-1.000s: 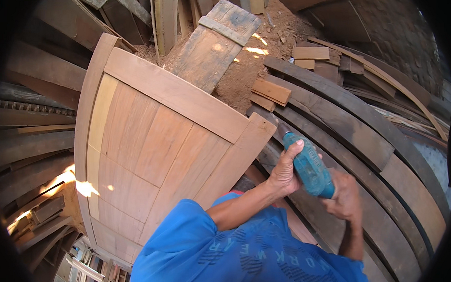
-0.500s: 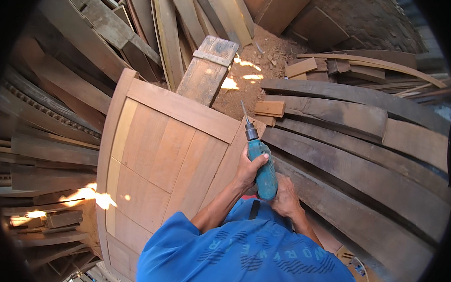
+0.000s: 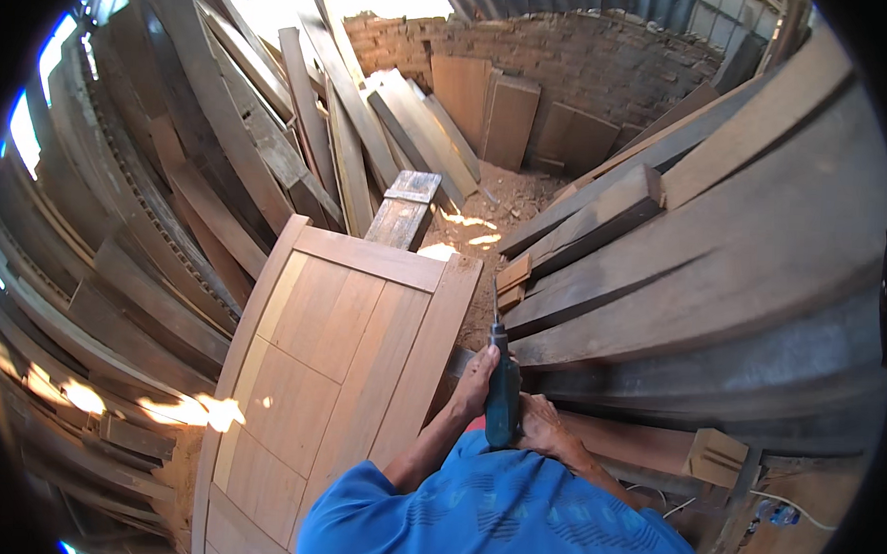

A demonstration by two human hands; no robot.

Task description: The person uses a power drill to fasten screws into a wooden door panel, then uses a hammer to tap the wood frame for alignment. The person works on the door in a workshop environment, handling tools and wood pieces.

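Note:
I hold a teal power drill [image 3: 504, 401] in front of my body, its long thin bit pointing away from me. My left hand [image 3: 475, 381] wraps round the left side of its body, behind the chuck. My right hand [image 3: 541, 424] is closed at its rear right side, where the handle is mostly hidden. To the left lies a large wooden panel door [image 3: 359, 323] with framed edges and several boards. The drill is just right of the door's right edge, and its bit tip appears to touch nothing.
Long dark planks [image 3: 657, 304] are stacked on the right, and many boards [image 3: 182, 200] lean at the left. A worn plank [image 3: 403, 209] sticks out beyond the door's far end. Small wood blocks [image 3: 514, 273] lie nearby. A brick wall [image 3: 588, 62] stands at the back.
My view has tilted up, bringing the brick wall and bright openings into sight. The drill has shifted from over the door's right edge to beside it, still in both hands.

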